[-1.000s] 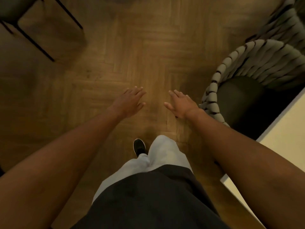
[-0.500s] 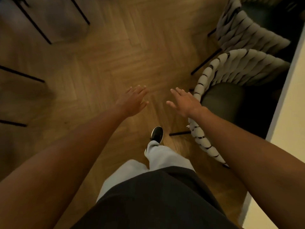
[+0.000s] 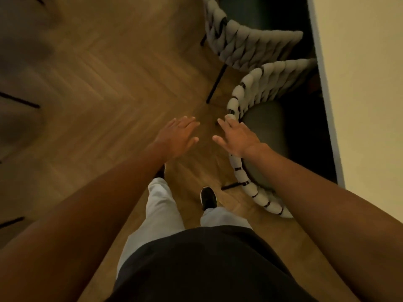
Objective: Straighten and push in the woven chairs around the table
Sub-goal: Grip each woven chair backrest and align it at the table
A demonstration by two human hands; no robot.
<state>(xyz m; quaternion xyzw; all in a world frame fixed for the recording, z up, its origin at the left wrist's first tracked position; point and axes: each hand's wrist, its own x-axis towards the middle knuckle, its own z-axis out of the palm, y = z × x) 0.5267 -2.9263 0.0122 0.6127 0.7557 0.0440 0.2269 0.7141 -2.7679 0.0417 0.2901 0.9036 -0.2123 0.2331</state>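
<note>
- 2 woven chairs stand along the right side, both tucked partly under the pale tabletop point(image 3: 359, 83), whose edge runs down the right of the view.
- The near chair point(image 3: 244, 101) has a thick grey woven back curving around a dark round seat; the far chair point(image 3: 246, 46) sits just beyond it, their woven backs close together.
- The right hand point(image 3: 237, 138) is released, fingers straight and spread, palm down over the rim of the near chair's back; whether it touches the weave I cannot tell.
- The left hand point(image 3: 176, 138) is also released, fingers straight, held over the bare wooden floor point(image 3: 109, 83), apart from both chairs.
- Below the hands, light trousers and 1 dark shoe point(image 3: 208, 197) show on the floor, just beside the near chair's thin black legs.
</note>
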